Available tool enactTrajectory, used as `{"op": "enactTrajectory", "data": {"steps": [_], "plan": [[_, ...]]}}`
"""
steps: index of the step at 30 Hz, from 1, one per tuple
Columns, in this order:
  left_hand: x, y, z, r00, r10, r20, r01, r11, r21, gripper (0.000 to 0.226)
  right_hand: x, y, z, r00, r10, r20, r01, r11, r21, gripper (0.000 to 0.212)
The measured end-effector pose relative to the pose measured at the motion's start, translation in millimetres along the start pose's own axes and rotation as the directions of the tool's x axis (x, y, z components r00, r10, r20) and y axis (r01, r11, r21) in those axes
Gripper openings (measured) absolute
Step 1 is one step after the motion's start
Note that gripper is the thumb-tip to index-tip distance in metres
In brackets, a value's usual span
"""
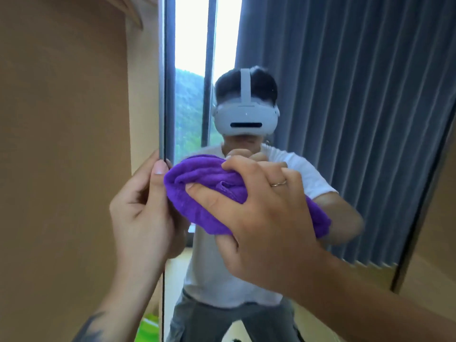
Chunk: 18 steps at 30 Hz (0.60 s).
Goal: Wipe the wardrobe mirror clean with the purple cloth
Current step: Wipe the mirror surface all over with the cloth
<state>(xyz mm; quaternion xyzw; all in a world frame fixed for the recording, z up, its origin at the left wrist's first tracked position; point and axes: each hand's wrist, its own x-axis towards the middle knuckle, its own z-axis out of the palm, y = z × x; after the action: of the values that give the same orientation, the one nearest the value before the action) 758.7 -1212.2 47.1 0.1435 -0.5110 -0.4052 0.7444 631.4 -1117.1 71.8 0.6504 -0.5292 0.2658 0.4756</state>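
A home bedroom: a tan wooden wardrobe (61,144) fills nine o'clock, its mirror (320,119) reflecting pleated blue-grey curtains (357,95) at two o'clock and a window (190,70) at twelve.

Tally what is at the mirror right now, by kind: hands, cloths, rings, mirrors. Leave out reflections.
Hands: 2, left hand on the mirror's edge, right hand gripping the cloth
Cloths: 1, purple cloth
Rings: 1, ring on the right hand
Mirrors: 1, mirror
Total: 5
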Motion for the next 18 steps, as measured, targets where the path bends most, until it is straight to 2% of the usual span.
{"op": "enactTrajectory", "data": {"steps": [3,8,14,18], "plan": [[1.4,-11.8,3.5,0.996,0.079,0.036,-0.077,0.996,-0.040,0.038,-2.3,5.3,12.6,0.999,-0.039,-0.030,0.038,0.999,-0.031,0.060],[11.4,-28.4,3.4,0.973,0.217,0.080,-0.218,0.976,0.001,0.034,-6.1,9.8,25.5,0.995,-0.062,-0.073,0.052,0.990,-0.128,0.068],[19.9,-40.9,-4.0,0.952,0.282,0.120,-0.283,0.959,-0.005,0.030,-12.3,7.7,39.0,0.981,-0.066,-0.183,0.029,0.980,-0.197,0.049],[24.7,-51.2,-0.8,0.949,0.299,0.104,-0.298,0.954,-0.023,0.030,-13.5,10.4,43.5,0.977,-0.110,-0.184,0.070,0.976,-0.208,0.044]]}}
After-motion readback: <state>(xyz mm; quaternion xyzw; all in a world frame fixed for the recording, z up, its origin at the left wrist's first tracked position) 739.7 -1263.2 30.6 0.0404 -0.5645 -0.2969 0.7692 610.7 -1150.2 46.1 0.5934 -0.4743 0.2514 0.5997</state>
